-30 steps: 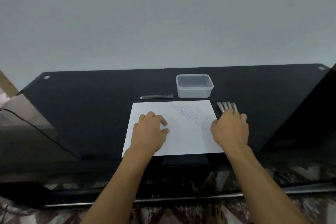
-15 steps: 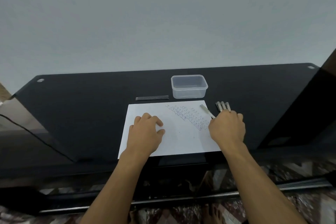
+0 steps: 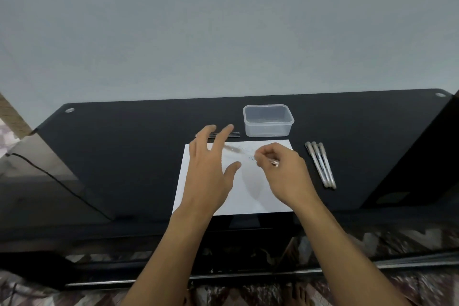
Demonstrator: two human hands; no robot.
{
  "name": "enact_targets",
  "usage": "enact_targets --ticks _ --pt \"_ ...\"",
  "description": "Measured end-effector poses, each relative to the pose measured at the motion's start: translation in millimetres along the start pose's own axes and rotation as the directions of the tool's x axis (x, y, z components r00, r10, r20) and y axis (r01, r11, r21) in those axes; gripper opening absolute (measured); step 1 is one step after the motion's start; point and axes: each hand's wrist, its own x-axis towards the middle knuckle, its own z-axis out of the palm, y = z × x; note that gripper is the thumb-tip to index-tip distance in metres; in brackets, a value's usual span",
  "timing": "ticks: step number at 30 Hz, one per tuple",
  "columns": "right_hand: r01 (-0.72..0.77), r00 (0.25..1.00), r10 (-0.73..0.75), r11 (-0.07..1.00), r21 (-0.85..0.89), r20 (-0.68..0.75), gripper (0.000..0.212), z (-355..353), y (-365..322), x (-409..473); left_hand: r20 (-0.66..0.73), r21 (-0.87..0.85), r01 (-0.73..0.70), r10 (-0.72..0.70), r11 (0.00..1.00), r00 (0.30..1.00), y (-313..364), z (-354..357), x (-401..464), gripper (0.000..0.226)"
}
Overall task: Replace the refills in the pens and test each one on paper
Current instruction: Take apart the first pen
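Three pens lie right of paper. Right hand pinches pen; left hand spread, holds nothing. Risk: blurred pen slips, or left fingers scatter refills.

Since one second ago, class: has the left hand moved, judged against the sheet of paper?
Yes. The left hand has lifted off the sheet of paper and reached away from the person, its straight fingers now over the refills beyond the paper's far edge.
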Motion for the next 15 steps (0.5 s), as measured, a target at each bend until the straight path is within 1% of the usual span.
enact_targets --ticks 1,3,6,8,10,12,15 --pt "0.015 1.000 -0.016 0.999 0.032 0.021 0.010 2 -4 -1 0.001 0.024 -0.038 0.038 0.999 0.999 -1 -1 0 0.064" --pt "0.018 0.999 -0.023 0.995 0.097 0.049 0.012 5 -11 -3 -0.014 0.066 -0.071 0.072 0.995 0.997 -4 -3 -2 0.042" --pt "-0.028 0.996 0.010 0.976 0.215 0.086 0.012 6 -10 -5 -0.060 0.034 -0.029 0.031 0.999 0.998 -10 -8 -2 0.017" --pt "-0.065 0.995 0.040 0.956 0.287 0.090 0.012 5 -6 -7 -0.063 0.025 0.031 -0.029 0.999 0.998 -14 -13 0 0.013" --pt "-0.103 0.993 0.076 0.939 0.328 0.093 0.015 3 -2 -7 -0.062 0.021 0.093 -0.091 0.995 0.994 -20 -17 3 0.012" --pt "-0.092 0.992 0.064 0.955 0.284 0.106 0.020 2 1 -6 -0.051 -0.007 0.113 -0.113 0.994 0.992 -23 -21 4 0.014" --pt "-0.050 0.989 0.029 0.988 0.147 0.142 0.038 3 0 -5 -0.016 -0.055 0.075 -0.076 0.996 0.997 -19 -24 6 0.017"
